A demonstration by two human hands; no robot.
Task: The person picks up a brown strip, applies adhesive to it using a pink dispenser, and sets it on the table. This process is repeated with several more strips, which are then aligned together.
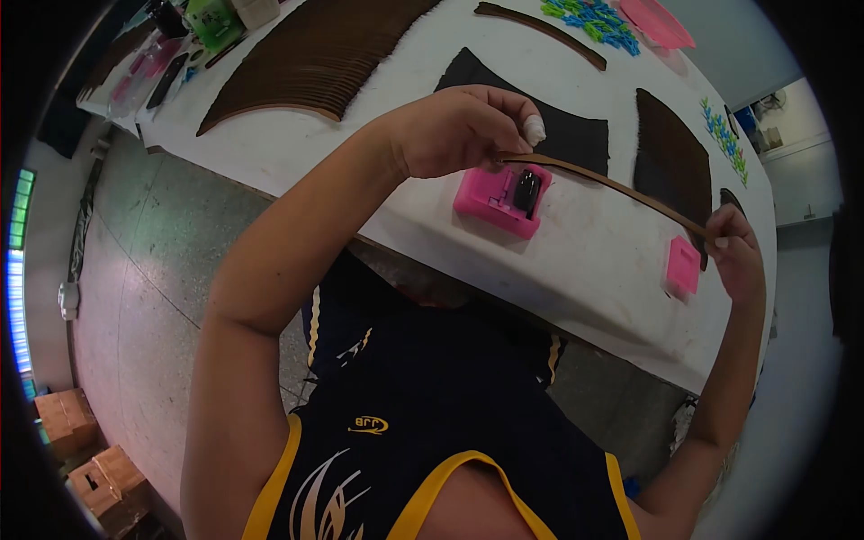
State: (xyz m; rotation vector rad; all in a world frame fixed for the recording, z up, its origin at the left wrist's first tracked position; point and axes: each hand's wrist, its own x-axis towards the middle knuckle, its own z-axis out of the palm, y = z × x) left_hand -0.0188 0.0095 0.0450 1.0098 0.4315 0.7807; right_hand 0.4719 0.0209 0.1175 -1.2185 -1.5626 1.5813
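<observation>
A thin brown strip [621, 187], dark along its edge, stretches between my two hands above the white table. My left hand [463, 130] is closed in a pinch on its left end, and one of its fingertips has a white wrap. The other end is pinched in my right hand [736, 252], near the table's right side. Below the strip, close to my left hand, sits a bright pink holder [486, 200] with a shiny black object [527, 191] in it. A smaller pink block [683, 265] lies just left of my right hand.
On the white table [576, 274] lie a black sheet [558, 126], a dark brown stack [670, 162], a large row of brown strips [306, 67] and a single strip [544, 34]. Blue and green clips [598, 22] are piled at the back. Cardboard boxes [108, 486] stand on the floor.
</observation>
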